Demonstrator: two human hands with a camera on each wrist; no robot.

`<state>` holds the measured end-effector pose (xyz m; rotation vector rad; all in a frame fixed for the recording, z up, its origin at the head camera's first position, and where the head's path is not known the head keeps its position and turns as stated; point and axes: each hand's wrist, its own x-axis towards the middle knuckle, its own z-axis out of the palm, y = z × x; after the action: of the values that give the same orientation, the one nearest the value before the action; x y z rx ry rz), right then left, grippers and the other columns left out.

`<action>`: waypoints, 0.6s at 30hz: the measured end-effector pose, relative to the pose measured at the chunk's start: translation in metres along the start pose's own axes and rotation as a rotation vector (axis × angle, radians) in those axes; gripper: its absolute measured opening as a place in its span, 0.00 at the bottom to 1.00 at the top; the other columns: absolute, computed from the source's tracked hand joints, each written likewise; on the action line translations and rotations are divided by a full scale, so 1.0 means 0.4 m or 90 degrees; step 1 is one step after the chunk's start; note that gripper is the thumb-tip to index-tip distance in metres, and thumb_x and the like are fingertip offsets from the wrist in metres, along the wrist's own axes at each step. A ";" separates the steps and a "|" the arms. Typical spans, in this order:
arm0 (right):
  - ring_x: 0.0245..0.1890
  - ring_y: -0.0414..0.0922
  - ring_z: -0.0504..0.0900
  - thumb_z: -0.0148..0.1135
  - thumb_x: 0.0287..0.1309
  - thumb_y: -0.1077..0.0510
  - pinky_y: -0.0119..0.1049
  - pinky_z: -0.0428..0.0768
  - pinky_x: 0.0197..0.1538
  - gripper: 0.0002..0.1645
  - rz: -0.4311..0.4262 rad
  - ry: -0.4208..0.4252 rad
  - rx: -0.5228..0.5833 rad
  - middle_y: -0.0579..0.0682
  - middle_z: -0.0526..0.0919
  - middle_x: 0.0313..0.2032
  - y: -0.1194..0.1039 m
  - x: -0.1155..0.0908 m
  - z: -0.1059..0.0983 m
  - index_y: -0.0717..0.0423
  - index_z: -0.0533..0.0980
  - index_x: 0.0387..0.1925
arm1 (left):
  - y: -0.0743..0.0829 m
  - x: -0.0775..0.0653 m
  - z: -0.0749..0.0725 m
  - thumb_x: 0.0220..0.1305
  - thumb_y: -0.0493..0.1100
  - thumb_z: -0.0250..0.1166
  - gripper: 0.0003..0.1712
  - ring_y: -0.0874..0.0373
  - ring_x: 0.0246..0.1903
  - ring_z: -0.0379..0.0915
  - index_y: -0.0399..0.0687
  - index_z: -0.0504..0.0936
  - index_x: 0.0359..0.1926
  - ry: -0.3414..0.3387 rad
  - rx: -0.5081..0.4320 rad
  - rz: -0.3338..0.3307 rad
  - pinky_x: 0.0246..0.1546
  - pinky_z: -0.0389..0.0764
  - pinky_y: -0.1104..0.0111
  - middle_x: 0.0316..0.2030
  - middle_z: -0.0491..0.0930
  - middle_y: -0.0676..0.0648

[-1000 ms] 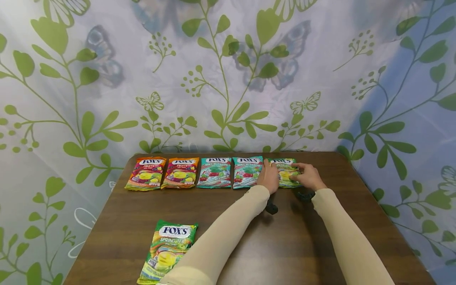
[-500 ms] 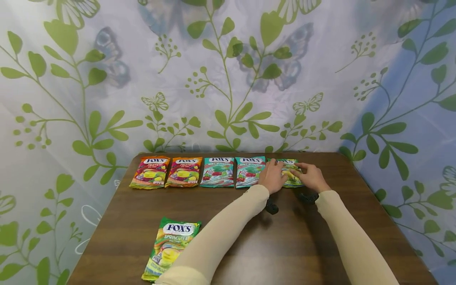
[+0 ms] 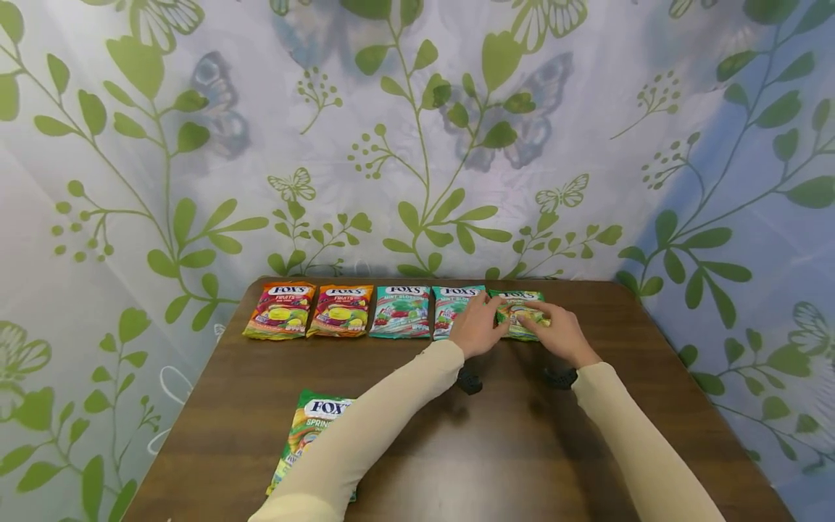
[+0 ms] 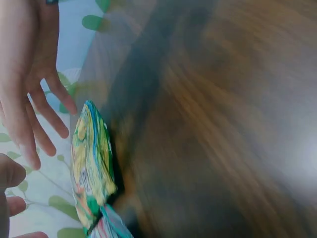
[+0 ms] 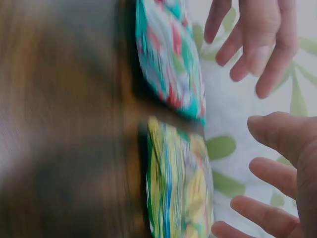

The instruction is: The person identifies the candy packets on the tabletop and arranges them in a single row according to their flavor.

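Observation:
My left hand (image 3: 478,328) hovers over the right edge of the second teal Mint Blossom candy bag (image 3: 446,308), fingers loosely spread. To its right, my right hand (image 3: 559,332) is above the right side of a green Spring Tea candy bag (image 3: 515,308), partly covering it. In the right wrist view both hands appear apart from the green-yellow bag (image 5: 181,183), with nothing between their fingers. The left wrist view shows that bag (image 4: 91,163) lying flat, the right hand (image 4: 34,84) beyond it with fingers extended.
Two orange Fruits bags (image 3: 280,312) and another teal Mint Blossom bag (image 3: 401,312) continue the row along the brown table's (image 3: 496,449) back edge. A second Spring Tea bag (image 3: 303,428) lies front left, partly behind my left sleeve. A patterned curtain (image 3: 391,145) hangs behind.
My left hand has come off the back-row Spring Tea bag and shifted left. My right hand has eased away from the bag, which lies in the row. The view has turned slightly.

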<state>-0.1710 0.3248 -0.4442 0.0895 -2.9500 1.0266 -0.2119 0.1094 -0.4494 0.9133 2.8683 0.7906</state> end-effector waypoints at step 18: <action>0.66 0.65 0.81 0.76 0.71 0.46 0.64 0.83 0.60 0.38 -0.148 -0.030 0.161 0.59 0.79 0.70 -0.234 -0.155 0.167 0.56 0.77 0.75 | -0.159 -0.317 -0.155 0.82 0.54 0.65 0.35 0.43 0.60 0.77 0.47 0.69 0.81 -0.017 -0.123 0.051 0.58 0.81 0.46 0.68 0.73 0.37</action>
<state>-0.1034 0.2129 -0.4406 0.4531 -2.7455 1.3674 -0.1520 -0.0330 -0.4414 1.0088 2.6882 1.0329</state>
